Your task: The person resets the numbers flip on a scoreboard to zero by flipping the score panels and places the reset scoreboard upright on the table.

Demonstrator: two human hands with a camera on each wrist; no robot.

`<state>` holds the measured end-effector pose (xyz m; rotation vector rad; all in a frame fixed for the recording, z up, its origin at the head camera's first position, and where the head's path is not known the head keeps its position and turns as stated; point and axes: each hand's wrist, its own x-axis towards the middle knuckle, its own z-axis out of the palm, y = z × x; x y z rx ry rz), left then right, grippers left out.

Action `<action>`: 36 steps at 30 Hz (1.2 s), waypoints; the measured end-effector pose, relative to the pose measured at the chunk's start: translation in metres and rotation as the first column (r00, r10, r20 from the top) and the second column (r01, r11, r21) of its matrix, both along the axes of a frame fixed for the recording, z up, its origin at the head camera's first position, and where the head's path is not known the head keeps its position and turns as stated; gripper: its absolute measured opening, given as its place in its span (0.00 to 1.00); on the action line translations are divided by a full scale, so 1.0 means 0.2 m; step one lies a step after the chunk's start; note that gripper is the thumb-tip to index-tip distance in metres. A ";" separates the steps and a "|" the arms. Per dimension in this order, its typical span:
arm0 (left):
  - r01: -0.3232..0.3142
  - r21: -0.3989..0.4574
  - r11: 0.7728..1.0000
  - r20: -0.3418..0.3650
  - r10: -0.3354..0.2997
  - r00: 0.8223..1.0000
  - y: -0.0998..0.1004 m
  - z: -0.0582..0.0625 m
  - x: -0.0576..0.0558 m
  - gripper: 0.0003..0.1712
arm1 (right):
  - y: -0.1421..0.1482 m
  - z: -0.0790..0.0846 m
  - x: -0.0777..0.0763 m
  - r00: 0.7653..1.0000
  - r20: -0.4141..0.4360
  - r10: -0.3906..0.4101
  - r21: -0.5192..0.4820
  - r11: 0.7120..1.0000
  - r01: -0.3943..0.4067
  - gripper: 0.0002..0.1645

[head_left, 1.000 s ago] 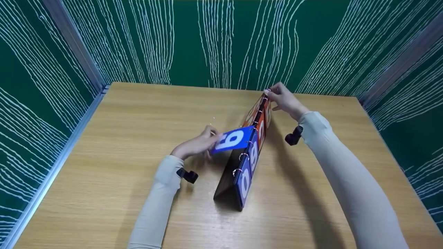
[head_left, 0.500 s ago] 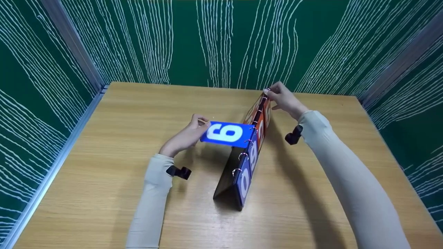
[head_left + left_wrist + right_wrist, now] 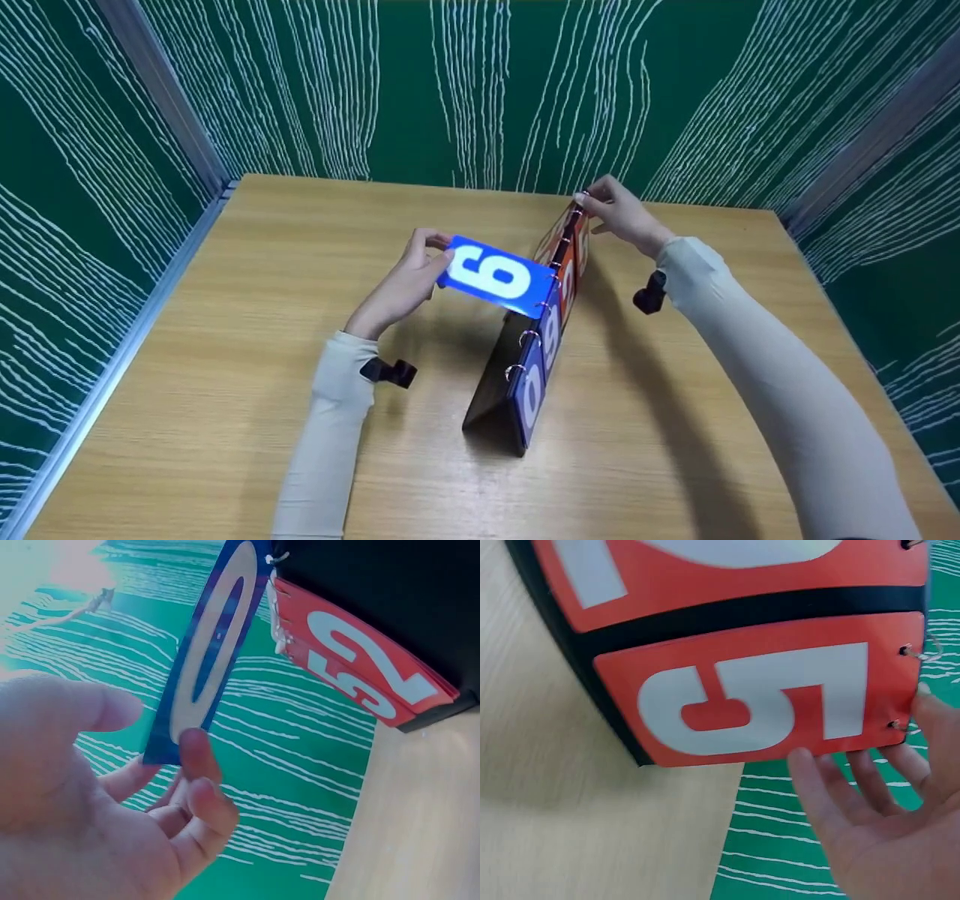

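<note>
A tabletop flip scoreboard (image 3: pixel 499 367) stands like a tent on the table, its number cards hung on metal rings along the top. My left hand (image 3: pixel 401 281) pinches the outer end of a blue card (image 3: pixel 499 274), lifted out on the left side and showing a white 6 or 9 in the head view. The card's underside (image 3: pixel 214 637) bears a 0 in the left wrist view. My right hand (image 3: pixel 622 217) grips the scoreboard's far top corner, beside a red card (image 3: pixel 825 705) with a 5. Blue cards with 0 (image 3: pixel 530 394) and 9 hang on the right face.
The scoreboard stands on a wooden table (image 3: pixel 300 225) bounded by green walls (image 3: pixel 405 90) with wavy white lines. A metal rail (image 3: pixel 112 360) runs along the left edge. Small black cameras (image 3: pixel 390 372) are strapped to both wrists.
My left hand has moved left and upward, swinging the blue card up so its number faces the head camera more fully. My right hand stays at the far corner.
</note>
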<state>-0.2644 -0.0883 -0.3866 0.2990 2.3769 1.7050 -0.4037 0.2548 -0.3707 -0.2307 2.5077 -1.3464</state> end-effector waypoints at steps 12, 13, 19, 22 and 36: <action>-0.021 0.246 0.969 -0.163 0.062 0.985 0.05 0.04 0.04 0.23 | 0.05 0.01 0.01 0.995 0.098 0.004 0.009 1.000 -0.005 0.31; -0.021 0.260 0.965 -0.179 0.070 0.981 0.06 0.05 0.04 0.23 | 0.05 0.01 0.01 0.995 0.100 0.004 0.010 1.000 -0.005 0.31; 0.008 0.330 0.944 -0.252 0.080 0.965 0.11 0.09 0.08 0.30 | 0.05 0.01 0.01 0.995 0.098 -0.006 0.007 1.000 0.005 0.29; 0.038 0.355 0.934 -0.269 0.063 0.961 0.14 0.10 0.10 0.32 | 0.05 0.02 0.01 0.996 0.093 -0.010 0.005 1.000 0.010 0.30; 0.081 0.300 0.950 -0.351 0.031 0.936 0.25 0.08 0.12 0.35 | 0.02 0.02 -0.01 0.997 0.071 0.001 0.000 1.000 -0.001 0.30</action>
